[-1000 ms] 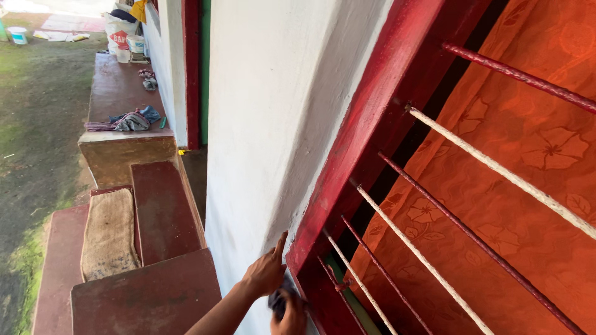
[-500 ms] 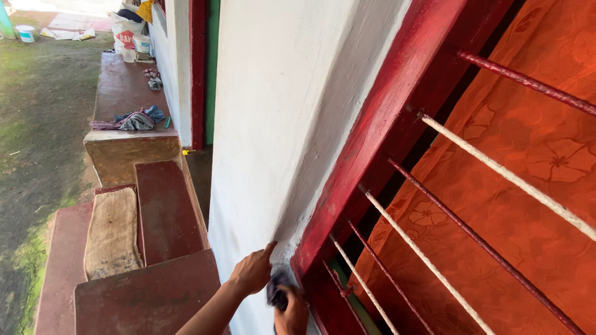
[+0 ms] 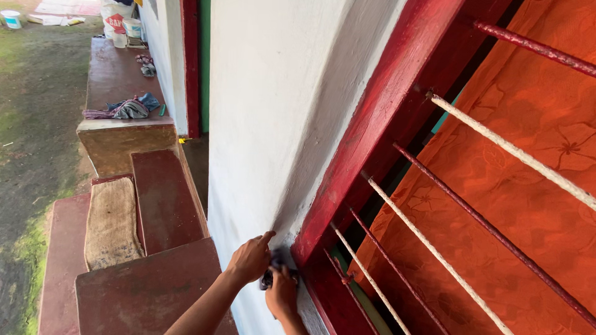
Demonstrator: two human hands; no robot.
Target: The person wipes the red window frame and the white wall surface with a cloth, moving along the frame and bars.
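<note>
Well left of the white plastered wall (image 3: pixel 279 111), a worn tan doormat (image 3: pixel 112 223) lies on the dark red concrete steps (image 3: pixel 164 198). At the wall's foot, the left hand (image 3: pixel 250 259) presses its curled fingers on a small dark object (image 3: pixel 272 273), forefinger stretched toward the wall. Just right of it, the right hand (image 3: pixel 282 293) pinches the same object. Right of the wall stands a red-painted wooden window frame (image 3: pixel 379 124) with thin bars (image 3: pixel 434 254) before an orange patterned curtain (image 3: pixel 528 186).

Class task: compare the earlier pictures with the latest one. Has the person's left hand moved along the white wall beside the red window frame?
Cannot tell. The left hand rests by the red window frame's lower corner throughout; the camera moved, so any small shift is unclear.
</note>
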